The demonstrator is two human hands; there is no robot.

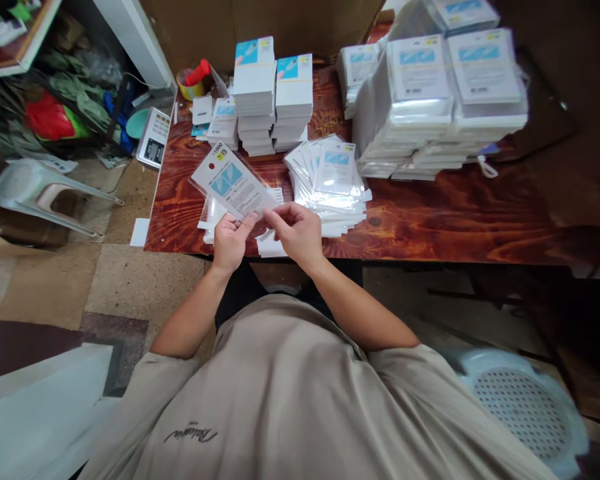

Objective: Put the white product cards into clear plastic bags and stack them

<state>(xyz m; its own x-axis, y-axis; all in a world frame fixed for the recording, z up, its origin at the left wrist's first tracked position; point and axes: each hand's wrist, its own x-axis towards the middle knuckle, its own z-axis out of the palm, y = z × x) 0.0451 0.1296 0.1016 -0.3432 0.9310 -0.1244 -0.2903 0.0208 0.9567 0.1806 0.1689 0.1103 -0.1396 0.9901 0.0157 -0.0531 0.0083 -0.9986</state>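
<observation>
A printed card in a clear plastic sleeve (235, 183), with two blue pictures and a yellow mark, is tilted up between my hands. My left hand (231, 241) pinches its lower edge, the thumb lying on top. At the sleeve's lower right corner, my right hand (300, 235) is closed, thumb and forefinger on the clear edge. Partly hidden beneath are more white sleeves (271, 245) by the table's front edge. Just right of the held card lies a fanned pile of sleeved cards (336, 170).
Two tall card stacks (255, 87) stand at the back of the brown table (480, 220). Large bundles of sleeved cards (420, 70) rise on the right. Rubber bands (329, 122) lie between them. A yellow cup (190, 87) sits back left; stools (525, 407) stand on the floor.
</observation>
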